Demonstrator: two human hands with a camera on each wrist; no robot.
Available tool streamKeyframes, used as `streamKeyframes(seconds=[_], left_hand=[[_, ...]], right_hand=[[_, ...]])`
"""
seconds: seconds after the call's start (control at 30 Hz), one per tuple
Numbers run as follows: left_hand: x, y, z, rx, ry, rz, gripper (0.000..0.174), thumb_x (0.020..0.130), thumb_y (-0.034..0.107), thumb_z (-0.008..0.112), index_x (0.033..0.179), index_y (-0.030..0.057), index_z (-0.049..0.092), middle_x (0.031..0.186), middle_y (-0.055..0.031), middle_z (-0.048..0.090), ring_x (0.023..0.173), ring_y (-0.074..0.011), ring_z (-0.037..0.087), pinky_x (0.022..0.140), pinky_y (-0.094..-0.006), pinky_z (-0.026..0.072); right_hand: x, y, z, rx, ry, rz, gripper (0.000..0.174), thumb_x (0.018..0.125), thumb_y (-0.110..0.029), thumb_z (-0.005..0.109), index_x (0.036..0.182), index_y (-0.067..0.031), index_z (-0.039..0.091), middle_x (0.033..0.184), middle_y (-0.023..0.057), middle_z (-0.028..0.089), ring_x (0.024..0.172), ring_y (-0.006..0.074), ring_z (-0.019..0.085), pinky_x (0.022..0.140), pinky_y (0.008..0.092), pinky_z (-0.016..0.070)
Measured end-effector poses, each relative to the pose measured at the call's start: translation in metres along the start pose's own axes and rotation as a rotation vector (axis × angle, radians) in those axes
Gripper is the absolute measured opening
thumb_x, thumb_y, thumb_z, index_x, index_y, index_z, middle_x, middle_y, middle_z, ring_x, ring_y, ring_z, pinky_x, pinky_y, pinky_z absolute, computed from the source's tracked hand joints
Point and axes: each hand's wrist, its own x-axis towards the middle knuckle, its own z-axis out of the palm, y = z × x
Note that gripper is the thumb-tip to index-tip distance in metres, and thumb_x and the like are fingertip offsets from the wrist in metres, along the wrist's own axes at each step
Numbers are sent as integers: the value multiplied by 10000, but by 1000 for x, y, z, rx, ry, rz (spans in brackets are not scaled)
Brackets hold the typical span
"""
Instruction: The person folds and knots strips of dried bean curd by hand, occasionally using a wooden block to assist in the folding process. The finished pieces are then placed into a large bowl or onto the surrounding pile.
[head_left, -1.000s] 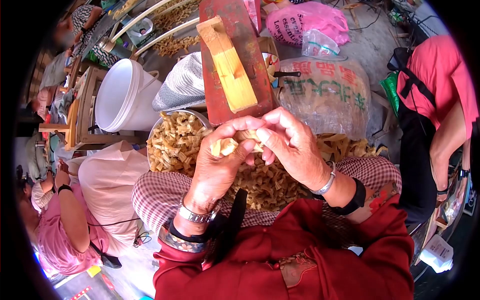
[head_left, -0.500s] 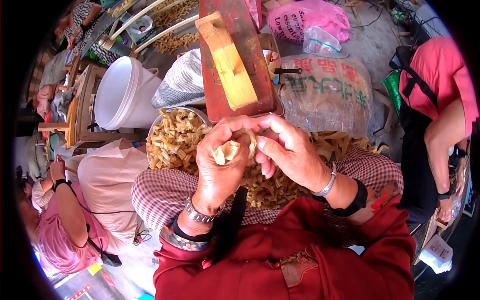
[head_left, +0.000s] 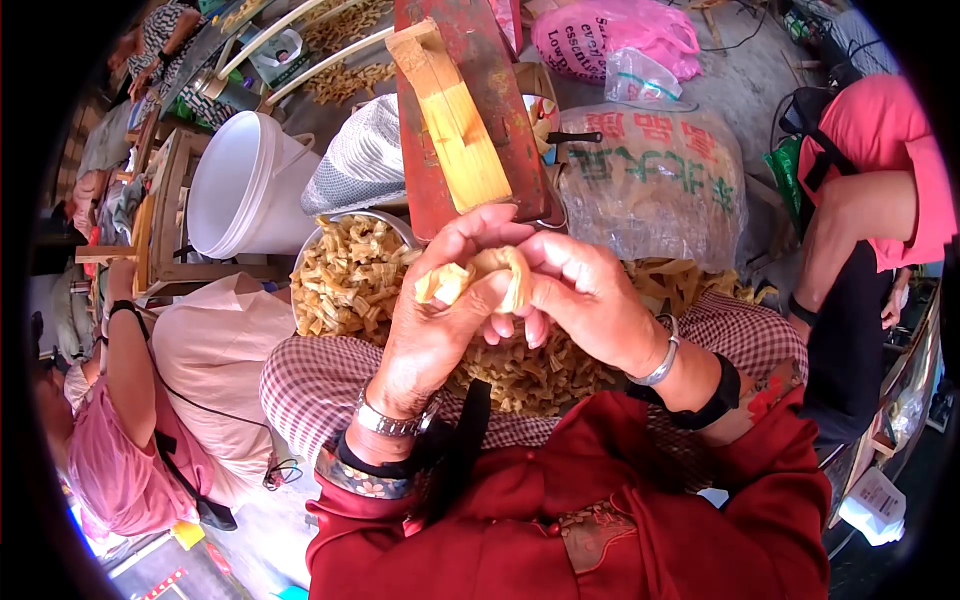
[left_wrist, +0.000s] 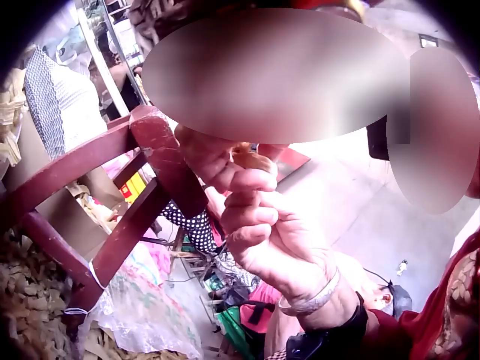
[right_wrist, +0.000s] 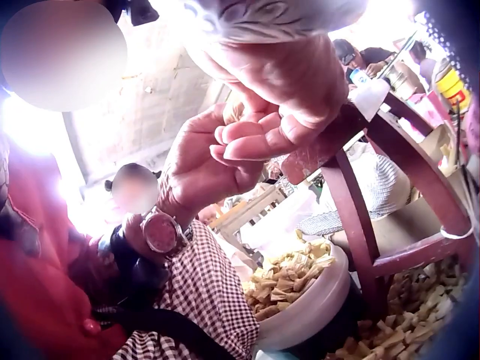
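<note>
A pale yellow, soft-looking strip [head_left: 517,280] is bent into a loop between both hands above the lap, in the head view. My left hand [head_left: 437,310] grips its folded end, with the thumb lying across it. On the other side, the thumb and fingers of my right hand [head_left: 595,305] pinch the drooping end of the loop. In the right wrist view the right fingers mostly hide the strip [right_wrist: 235,112]. Below the hands lies a heap of similar short tan pieces [head_left: 530,375], and more knotted pieces [head_left: 350,280] fill a basin at the left knee.
A notched wooden block [head_left: 465,140] rests on a narrow red bench [head_left: 525,160] just ahead of the hands. A white bucket [head_left: 295,190] stands left, a plastic-wrapped sack [head_left: 655,200] right. Other people sit on both sides, one in a pink shirt [head_left: 135,450].
The strip's loop now arches higher between the hands, and the left fingers have spread upward off it. At left, the pink-shirted person's arm has risen; at right, another person's leg has shifted.
</note>
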Motion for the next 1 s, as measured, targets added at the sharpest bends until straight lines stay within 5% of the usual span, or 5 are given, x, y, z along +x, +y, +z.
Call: streamKeyframes(seconds=[0.3, 0.33, 0.57, 0.63, 1.0], left_hand=[[-5, -15, 9, 258, -117, -83, 389, 962, 282, 518, 1237, 10, 474, 857, -17, 577, 712, -73, 526, 631, -216, 455], [-5, -17, 10, 289, -102, -100, 390, 967, 277, 507, 1242, 3, 465, 850, -22, 574, 718, -77, 530, 640, -224, 462], [0, -23, 9, 470, -23, 223, 376, 991, 282, 450, 1212, -16, 508, 869, -40, 582, 711, -97, 541, 670, -233, 472], [-1, -24, 11, 354, 5, 189, 376, 999, 288, 432, 1208, -12, 523, 876, -40, 590, 715, -91, 538, 676, -231, 471], [-4, -19, 14, 142, 197, 103, 321, 983, 269, 485, 956, -17, 628, 745, -13, 614, 641, -53, 544, 575, -197, 466]], right_hand=[[2, -11, 3, 106, 155, -83, 86, 942, -62, 504, 959, 22, 491, 708, 40, 576, 537, 88, 561, 467, 235, 476], [1, -10, 4, -132, 192, -136, 54, 924, -19, 487, 957, 23, 482, 709, 69, 586, 548, 100, 579, 456, 254, 475], [1, 6, 6, -433, 280, -284, 44, 914, -13, 535, 936, 20, 515, 764, 44, 598, 580, 58, 566, 488, 212, 468], [1, 5, 11, -443, 281, -344, 104, 843, -28, 583, 910, -23, 504, 748, 170, 611, 690, 349, 635, 576, 380, 485], [-7, 4, 13, -513, 109, -303, 95, 841, -72, 614, 899, -27, 552, 726, 188, 604, 629, 295, 629, 540, 352, 473]])
